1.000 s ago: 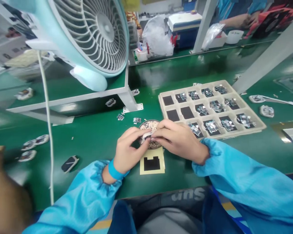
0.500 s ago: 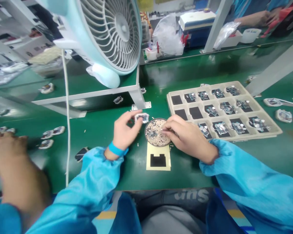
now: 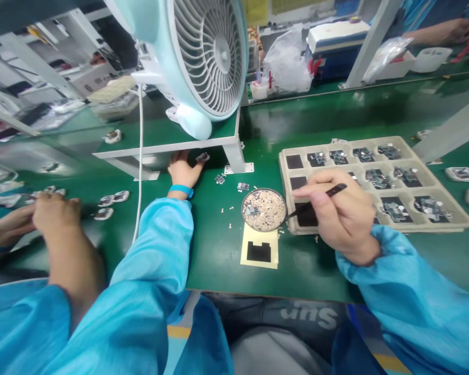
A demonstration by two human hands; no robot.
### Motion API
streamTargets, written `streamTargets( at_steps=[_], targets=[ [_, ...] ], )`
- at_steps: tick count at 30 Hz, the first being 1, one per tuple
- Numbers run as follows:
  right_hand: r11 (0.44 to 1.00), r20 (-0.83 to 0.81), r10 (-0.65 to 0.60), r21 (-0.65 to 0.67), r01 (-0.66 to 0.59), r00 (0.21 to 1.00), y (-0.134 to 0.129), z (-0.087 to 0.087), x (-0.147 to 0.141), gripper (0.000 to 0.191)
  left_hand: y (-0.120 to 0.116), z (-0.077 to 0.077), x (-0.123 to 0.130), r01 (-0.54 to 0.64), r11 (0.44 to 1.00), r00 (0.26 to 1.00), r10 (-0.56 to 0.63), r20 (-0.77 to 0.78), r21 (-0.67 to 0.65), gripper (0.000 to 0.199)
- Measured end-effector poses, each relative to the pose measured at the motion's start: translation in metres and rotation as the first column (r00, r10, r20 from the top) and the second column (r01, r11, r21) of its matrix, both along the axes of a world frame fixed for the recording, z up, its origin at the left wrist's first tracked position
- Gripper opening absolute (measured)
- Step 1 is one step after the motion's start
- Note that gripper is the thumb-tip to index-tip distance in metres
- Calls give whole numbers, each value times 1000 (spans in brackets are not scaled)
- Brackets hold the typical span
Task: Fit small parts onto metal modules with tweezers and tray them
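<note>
My left hand (image 3: pixel 183 171) reaches under the raised shelf with fingers stretched out and thumb spread. By its thumb tip lies a small white-rimmed device (image 3: pixel 203 157); whether they touch is unclear. My right hand (image 3: pixel 338 213) is closed on black tweezers (image 3: pixel 336 190), whose tip points down beside the round dish (image 3: pixel 271 195). Beige and dark bits fill this dish, and a small circuit board (image 3: pixel 253 210) rests on them. Two more small boards, one nearer the shelf (image 3: pixel 219 179) and one nearer the dish (image 3: pixel 243 186), lie on the green table.
At right, a compartment tray (image 3: pixel 375 229) holds black pads and circuit boards. A yellow card (image 3: pixel 259 263) with a black shape lies below the dish. The fan (image 3: pixel 214 57) stands on the shelf (image 3: pixel 172 145), its white cable (image 3: pixel 140 156) hanging down. A co-worker's hands (image 3: pixel 54 213) are at left.
My left hand has moved away from the dish to under the shelf; the white-rimmed device it held no longer shows in its fingers. My right hand has drawn back rightward over the tray's edge with the tweezers.
</note>
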State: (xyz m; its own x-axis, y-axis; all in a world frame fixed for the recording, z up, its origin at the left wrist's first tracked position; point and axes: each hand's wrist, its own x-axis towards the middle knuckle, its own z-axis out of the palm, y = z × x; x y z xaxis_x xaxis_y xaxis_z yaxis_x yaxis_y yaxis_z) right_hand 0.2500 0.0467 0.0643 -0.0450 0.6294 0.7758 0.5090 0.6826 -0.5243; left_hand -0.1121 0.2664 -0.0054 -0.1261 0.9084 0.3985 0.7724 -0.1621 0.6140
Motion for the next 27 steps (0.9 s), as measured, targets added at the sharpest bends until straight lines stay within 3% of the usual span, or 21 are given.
streamTargets(
  at_steps=[1,3,4,6,8,9,12,14,18,21,24,27],
  targets=[
    [999,-32,-17,-28,16,999,-1,-1,0,26,4,-3,5,20,1000,999,-20,-44,6,41],
    [978,-113,-4,-207,-20,994,-2,-5,-3,32,12,-9,12,65,998,993,-67,-94,-26,38],
    [940,-162,33,-331,-86,986,-1,-9,-5,34,16,-12,14,71,996,993,-75,-86,-50,36],
    [811,-247,137,-528,-252,959,1,-16,-10,32,22,-15,14,40,997,998,-43,-49,-71,31],
    [719,-240,245,-605,-342,939,3,-21,-15,25,23,-16,12,-8,997,1000,7,-9,-72,28],
    [707,-205,280,-617,-346,938,3,-23,-17,22,20,-16,12,-32,998,999,33,18,-60,28],
    [742,-81,320,-599,-302,944,0,-27,-20,17,-3,-13,18,-93,994,985,84,153,56,38],
    [767,-21,325,-579,-277,945,-3,-28,-21,14,-30,-10,33,-69,988,969,34,244,136,44],
    [797,54,334,-550,-251,941,-5,-31,-23,11,-97,1,77,250,965,913,-263,313,80,36],
    [798,76,344,-549,-249,936,-3,-33,-24,11,-135,13,105,481,877,758,-409,508,-12,38],
    [804,91,349,-539,-249,933,-2,-34,-24,11,-157,21,118,629,775,599,-428,677,-68,36],
    [806,88,361,-531,-263,928,-3,-33,-24,10,-164,23,121,681,723,534,-380,755,-117,35]
  ],
)
